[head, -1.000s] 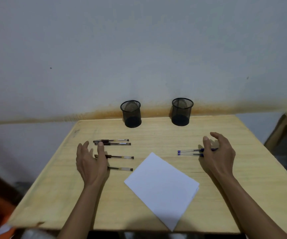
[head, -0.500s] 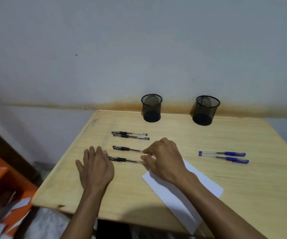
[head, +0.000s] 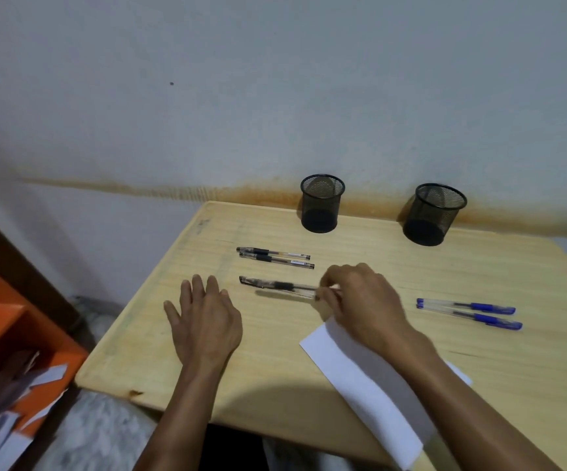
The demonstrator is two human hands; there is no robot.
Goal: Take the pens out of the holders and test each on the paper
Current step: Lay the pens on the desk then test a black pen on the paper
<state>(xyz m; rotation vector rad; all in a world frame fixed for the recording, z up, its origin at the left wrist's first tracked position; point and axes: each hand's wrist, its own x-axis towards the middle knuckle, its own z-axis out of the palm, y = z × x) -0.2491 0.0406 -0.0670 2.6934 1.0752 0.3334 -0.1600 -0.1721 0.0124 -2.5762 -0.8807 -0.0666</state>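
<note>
Pens lie out on the counter (head: 275, 379), both mesh holders (head: 323, 203) standing empty behind them; right hand (head: 363, 304) pinches one end of a black pen (head: 278, 286), just beyond the paper (head: 360, 379); its long axis runs leftward from that grip, lifted slightly above its shadow; left hand (head: 204, 321), nearer the capped end, rests flat and released; two more black pens (head: 275, 257) lie beyond; two blue pens (head: 469, 312) lie right of the paper; uncapping likely follows.
</note>
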